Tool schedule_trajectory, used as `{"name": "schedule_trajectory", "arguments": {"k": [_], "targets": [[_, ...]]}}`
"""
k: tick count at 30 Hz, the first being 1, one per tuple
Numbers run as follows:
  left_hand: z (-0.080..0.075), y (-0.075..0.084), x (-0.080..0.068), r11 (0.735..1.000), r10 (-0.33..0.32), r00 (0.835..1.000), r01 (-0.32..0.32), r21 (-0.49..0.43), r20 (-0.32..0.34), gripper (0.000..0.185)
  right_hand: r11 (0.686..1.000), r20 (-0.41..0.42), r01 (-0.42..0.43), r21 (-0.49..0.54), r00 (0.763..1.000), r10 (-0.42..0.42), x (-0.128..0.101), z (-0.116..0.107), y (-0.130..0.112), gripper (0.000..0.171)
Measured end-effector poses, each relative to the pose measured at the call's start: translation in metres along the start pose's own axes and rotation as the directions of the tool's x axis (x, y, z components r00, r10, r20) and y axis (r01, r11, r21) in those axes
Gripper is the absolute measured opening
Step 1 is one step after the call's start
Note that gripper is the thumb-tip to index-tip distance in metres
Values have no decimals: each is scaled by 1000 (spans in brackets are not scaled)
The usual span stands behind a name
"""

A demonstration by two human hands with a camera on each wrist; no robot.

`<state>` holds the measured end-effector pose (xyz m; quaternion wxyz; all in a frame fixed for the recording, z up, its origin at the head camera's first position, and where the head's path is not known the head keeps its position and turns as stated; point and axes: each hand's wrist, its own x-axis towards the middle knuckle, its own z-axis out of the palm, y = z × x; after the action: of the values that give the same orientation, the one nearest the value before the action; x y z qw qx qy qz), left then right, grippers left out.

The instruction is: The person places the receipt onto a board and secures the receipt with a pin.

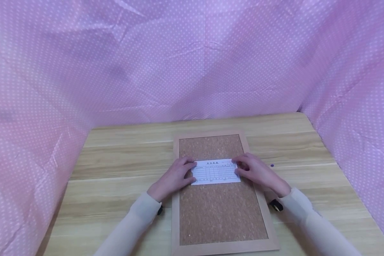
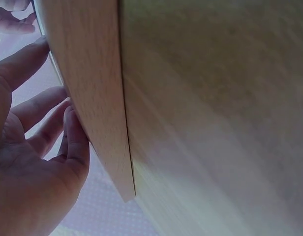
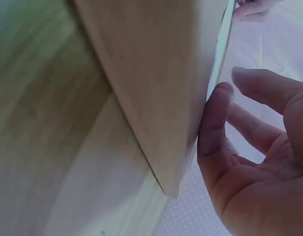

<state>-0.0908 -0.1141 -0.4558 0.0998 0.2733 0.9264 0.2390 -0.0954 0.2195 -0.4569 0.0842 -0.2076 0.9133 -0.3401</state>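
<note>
A white printed form [image 1: 215, 173] with a ruled grid lies across the wood-framed cork board [image 1: 222, 213]. At its left end, my left hand [image 1: 175, 175] touches the paper with forefinger and thumb spread apart, near the upper and lower corners. My right hand [image 1: 256, 171] touches the opposite end, forefinger by the top corner and thumb lower on the edge. The left wrist view has the left hand's fingertips [image 2: 75, 123] along the wooden frame [image 2: 92, 88]. In the right wrist view, the bent finger [image 3: 215, 120] meets the board's edge, where a thin white strip of paper shows.
The board lies lengthwise on a wood-grain table [image 1: 121, 160]. A small dark blue object [image 1: 272, 165] sits on the tabletop right of the board. Pink dotted cloth [image 1: 192, 64] stands behind and along both sides. Black devices [image 1: 276, 205] show at the sleeve cuffs.
</note>
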Motion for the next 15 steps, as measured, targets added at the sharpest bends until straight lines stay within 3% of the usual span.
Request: {"name": "schedule_trajectory", "arguments": {"k": [7,15], "targets": [[0,-1,-1,1000,-8,1000,8,-13,10,58,995,-97,15,98,995,-6,-14,-7,-5,39],[1,-2,1,1000,-3,1000,3,-27,5,57,996,-249,42,73,968,-23,-28,-22,-4,31]]}}
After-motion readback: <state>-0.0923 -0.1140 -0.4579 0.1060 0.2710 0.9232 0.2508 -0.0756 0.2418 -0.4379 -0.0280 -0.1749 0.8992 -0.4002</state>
